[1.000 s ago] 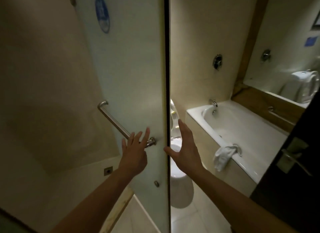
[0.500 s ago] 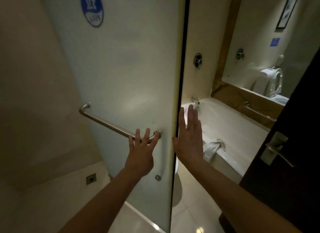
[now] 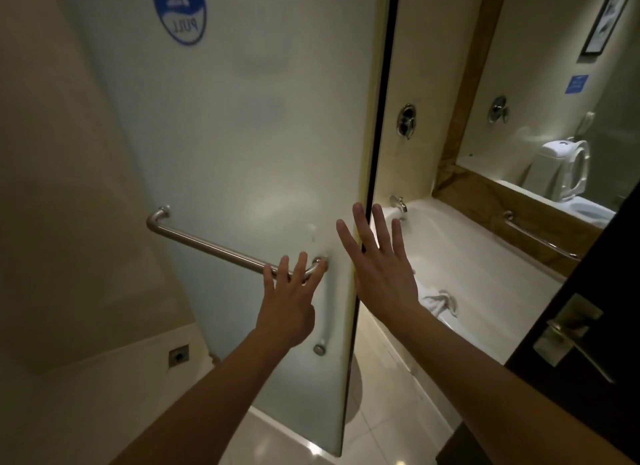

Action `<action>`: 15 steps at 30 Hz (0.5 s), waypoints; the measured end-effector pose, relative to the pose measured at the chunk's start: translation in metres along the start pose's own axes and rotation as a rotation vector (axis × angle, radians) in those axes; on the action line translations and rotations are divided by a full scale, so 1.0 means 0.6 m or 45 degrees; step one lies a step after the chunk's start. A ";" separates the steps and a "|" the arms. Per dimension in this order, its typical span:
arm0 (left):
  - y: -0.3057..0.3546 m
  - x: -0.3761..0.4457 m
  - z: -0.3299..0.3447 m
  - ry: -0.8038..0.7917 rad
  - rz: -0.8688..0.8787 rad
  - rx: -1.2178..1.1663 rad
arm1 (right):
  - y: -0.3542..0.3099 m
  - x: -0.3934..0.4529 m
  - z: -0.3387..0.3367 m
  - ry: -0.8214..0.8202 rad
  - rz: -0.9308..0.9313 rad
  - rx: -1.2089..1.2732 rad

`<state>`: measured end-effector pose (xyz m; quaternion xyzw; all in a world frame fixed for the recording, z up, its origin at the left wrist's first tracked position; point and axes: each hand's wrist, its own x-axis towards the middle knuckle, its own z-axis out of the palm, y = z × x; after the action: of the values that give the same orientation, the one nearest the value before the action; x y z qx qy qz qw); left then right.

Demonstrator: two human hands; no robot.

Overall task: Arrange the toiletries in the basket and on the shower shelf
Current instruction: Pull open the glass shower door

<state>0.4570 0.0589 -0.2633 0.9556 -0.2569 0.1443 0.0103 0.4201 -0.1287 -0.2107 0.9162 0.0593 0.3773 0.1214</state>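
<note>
Toiletries, basket and shower shelf are nowhere in view, so with the left hand (image 3: 289,305) spread loose over the handle bar (image 3: 214,248) at centre and the right hand (image 3: 381,270) flat and empty by the frosted glass door's (image 3: 249,135) edge, curl the left fingers around the bar before moving the door.

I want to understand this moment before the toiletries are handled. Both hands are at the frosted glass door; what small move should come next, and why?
Probably swing the frosted glass door aside with both hands. The left hand lies open over the end of the metal bar, and the right hand is spread at the door's edge. No toiletries, basket or shelf are in view, so the door likely has to be moved first.
</note>
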 end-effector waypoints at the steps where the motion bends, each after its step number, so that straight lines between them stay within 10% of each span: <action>1: 0.004 0.007 0.001 -0.008 -0.011 -0.002 | 0.008 0.004 0.007 -0.004 -0.007 0.008; 15: 0.030 0.114 0.015 -0.058 -0.062 -0.009 | 0.094 0.063 0.104 0.030 -0.025 -0.017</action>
<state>0.5070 0.0092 -0.2535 0.9645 -0.2341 0.1214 0.0114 0.4920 -0.1867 -0.2126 0.9103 0.0673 0.3871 0.1307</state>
